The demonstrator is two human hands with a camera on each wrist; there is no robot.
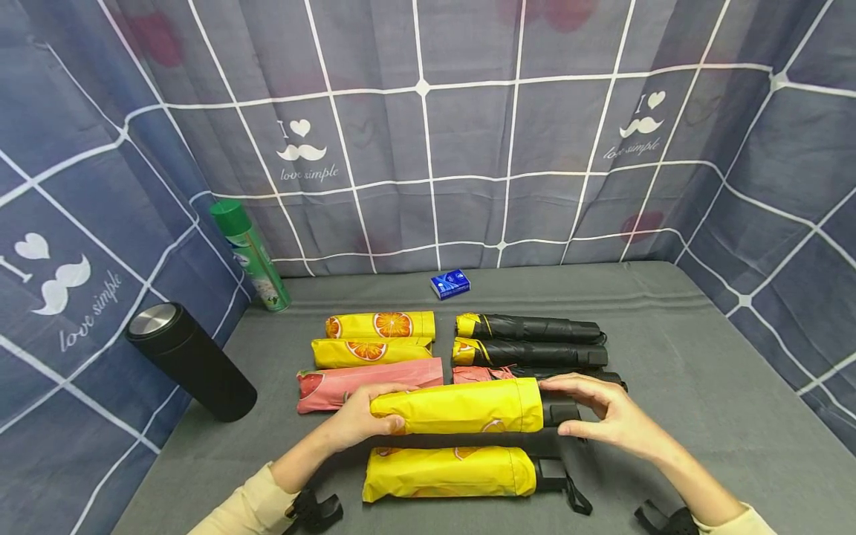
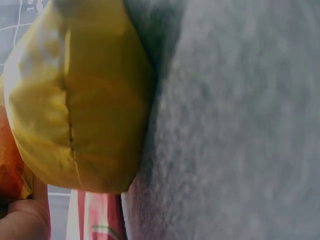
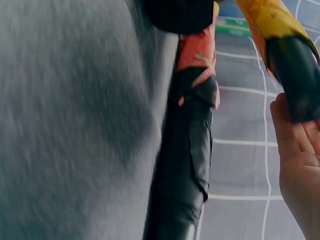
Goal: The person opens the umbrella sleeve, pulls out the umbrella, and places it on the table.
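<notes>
Yellow folded umbrella [image 1: 461,406], black-handled, is gripped at its ends by left hand [image 1: 361,420] and right hand [image 1: 605,416].

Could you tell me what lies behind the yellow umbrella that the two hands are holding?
Behind the held yellow umbrella lie a pink sleeve on the left and a pink-and-black folded umbrella on the right. The held one covers their near edges, so how they lie there cannot be seen.

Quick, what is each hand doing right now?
Left hand: grips the closed end of the yellow umbrella sleeve.
Right hand: holds the black umbrella handle sticking out of that sleeve.
</notes>
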